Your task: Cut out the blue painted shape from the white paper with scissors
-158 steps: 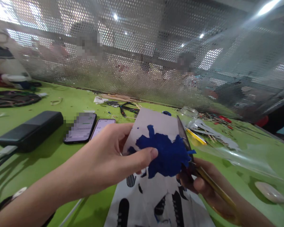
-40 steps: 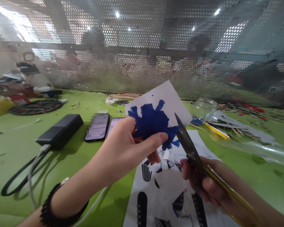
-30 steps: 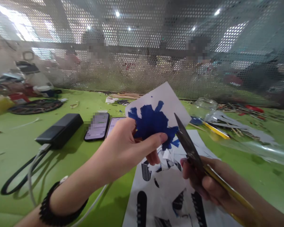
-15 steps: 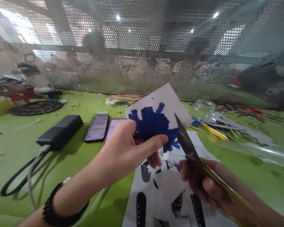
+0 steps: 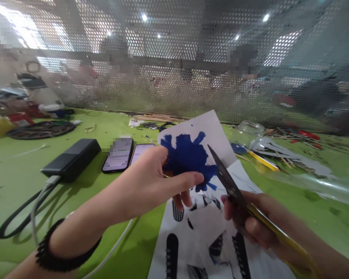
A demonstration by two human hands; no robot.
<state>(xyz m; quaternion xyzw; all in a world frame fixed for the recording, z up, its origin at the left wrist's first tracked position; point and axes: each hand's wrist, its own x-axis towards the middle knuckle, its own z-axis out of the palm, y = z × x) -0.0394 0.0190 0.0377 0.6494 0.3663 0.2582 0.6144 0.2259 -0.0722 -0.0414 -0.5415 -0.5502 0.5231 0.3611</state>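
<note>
My left hand [image 5: 165, 182] pinches a white sheet of paper [image 5: 218, 131] between thumb and fingers. A ragged blue painted shape [image 5: 187, 155] covers the sheet's middle, its lower right side cut along the outline. My right hand [image 5: 253, 221] grips scissors [image 5: 231, 184] with dark blades and yellow handles. The blades rest against the right edge of the blue shape; whether they are parted is hard to tell. Beneath both hands lies a large white sheet [image 5: 163, 255] with black printed shapes and several paper scraps on it.
A black power bank [image 5: 71, 159] with a white cable and two phones [image 5: 118, 155] lie at left. A glass jar [image 5: 249, 133], a yellow-handled tool [image 5: 263, 159] and paper offcuts are at right. Behind stands a perforated metal screen [image 5: 174, 58], with people blurred beyond it.
The painted paper has tilted and sunk slightly in my left hand. The scissors have shifted a little left and down beside the blue shape. Both hands keep their grip.
</note>
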